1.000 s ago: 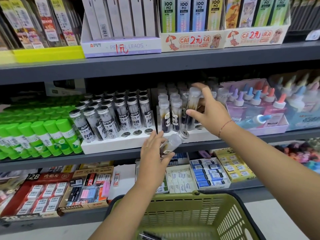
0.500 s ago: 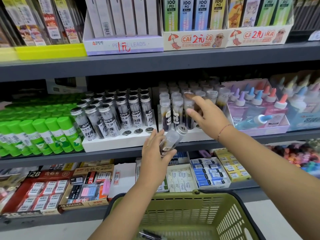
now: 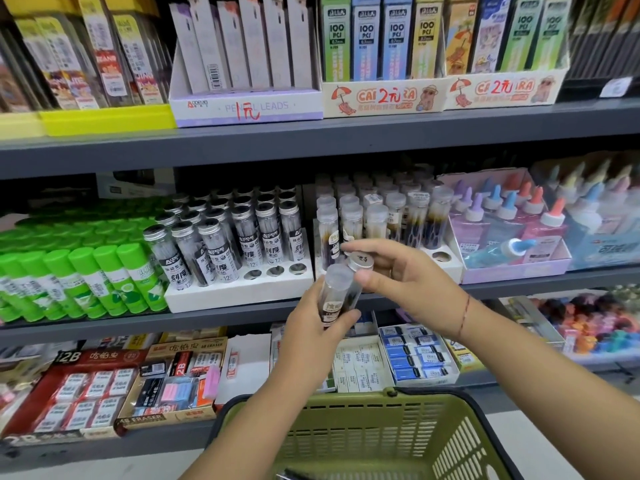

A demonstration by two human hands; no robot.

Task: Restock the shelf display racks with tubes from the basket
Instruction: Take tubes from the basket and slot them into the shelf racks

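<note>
In front of the middle shelf, my left hand (image 3: 311,327) holds two clear tubes: one with a frosted cap (image 3: 337,277) and one with a silver cap (image 3: 361,261). The thumb and fingers of my right hand (image 3: 408,282) pinch the top of the silver-capped tube. Behind the hands stand two white display racks. The left rack (image 3: 239,291) carries silver-capped tubes and has three empty holes in front. The right rack (image 3: 450,270) carries frosted-cap tubes and shows one empty hole (image 3: 440,257). The green basket (image 3: 381,410) hangs below my arms, its contents mostly out of view.
Green glue sticks (image 3: 86,278) fill the shelf left of the racks. Glue bottles in a pink tray (image 3: 512,237) stand to the right. Pencil lead boxes (image 3: 249,105) line the upper shelf, and eraser boxes (image 3: 138,382) fill the lower one.
My right hand set a tube into the right rack, let go, then drew back down to the tubes in my left hand. My left hand rose slightly.
</note>
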